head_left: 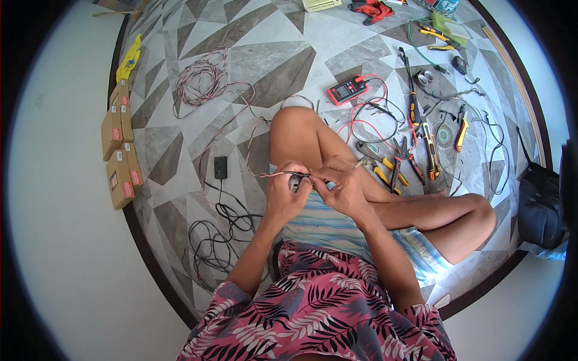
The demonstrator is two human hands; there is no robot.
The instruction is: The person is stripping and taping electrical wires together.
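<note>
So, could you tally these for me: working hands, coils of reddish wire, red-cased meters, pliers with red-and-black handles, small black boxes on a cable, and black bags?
Working hands, left hand and right hand: 2
Coil of reddish wire: 1
Red-cased meter: 1
Red-and-black-handled pliers: 1
Small black box: 1
Black bag: 1
Total: 7

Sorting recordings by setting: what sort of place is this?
Probably a room doubling as an electrical workspace: a red multimeter, a wire coil and a utility knife lie on the patterned floor.
</note>
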